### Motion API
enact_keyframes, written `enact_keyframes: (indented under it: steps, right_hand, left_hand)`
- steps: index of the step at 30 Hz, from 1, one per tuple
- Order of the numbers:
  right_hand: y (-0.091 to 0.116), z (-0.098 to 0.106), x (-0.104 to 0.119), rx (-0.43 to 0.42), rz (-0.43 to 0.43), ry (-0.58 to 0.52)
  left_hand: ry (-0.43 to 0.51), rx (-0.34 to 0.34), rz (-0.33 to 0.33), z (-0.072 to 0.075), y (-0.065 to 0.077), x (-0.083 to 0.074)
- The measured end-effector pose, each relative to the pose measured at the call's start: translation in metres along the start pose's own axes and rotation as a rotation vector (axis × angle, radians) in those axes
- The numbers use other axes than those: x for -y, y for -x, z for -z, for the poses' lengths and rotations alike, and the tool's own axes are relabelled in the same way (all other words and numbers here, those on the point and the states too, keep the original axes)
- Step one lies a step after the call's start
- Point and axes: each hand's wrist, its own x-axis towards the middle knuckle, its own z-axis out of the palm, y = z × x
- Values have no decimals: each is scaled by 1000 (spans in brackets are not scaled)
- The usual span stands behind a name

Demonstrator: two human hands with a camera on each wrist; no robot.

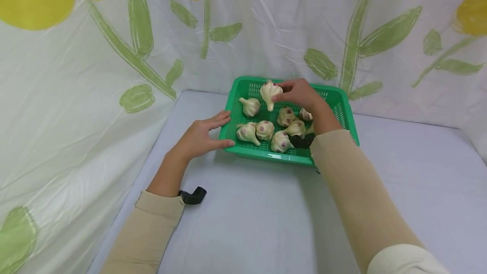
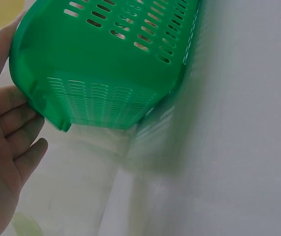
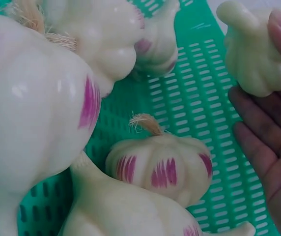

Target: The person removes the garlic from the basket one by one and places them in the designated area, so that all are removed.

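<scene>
My right hand (image 1: 300, 93) pinches a garlic bulb (image 1: 271, 91) between thumb and fingers, above the far left part of a green basket (image 1: 266, 154). In the right wrist view the same bulb (image 3: 256, 54) sits against the fingers with its stem end up. Several other white garlic bulbs with purple marks lie in the basket, among them one at the left (image 1: 250, 107) and one in front (image 1: 281, 142). Fingers spread, my left hand (image 1: 199, 138) rests against the basket's left rim. The left wrist view shows its fingertips touching the green wall (image 2: 96, 64) from outside.
The basket stands on a white-covered table (image 1: 243, 206), near the back edge. Behind it and to the left hangs a pale curtain (image 1: 266, 28) printed with yellow flowers and green leaves. A black wrist mount (image 1: 193, 196) sticks out from the left sleeve.
</scene>
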Motion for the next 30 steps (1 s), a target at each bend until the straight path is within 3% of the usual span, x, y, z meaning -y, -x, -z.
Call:
enact_keyframes:
  steps: [15, 30]
  right_hand:
    - [5, 5, 12, -43, 39, -77]
    - [18, 14, 21, -148, 47, -171]
  left_hand:
    - [13, -4, -5, 2, 0, -3]
    - [-27, 7, 4, 2, 2, -6]
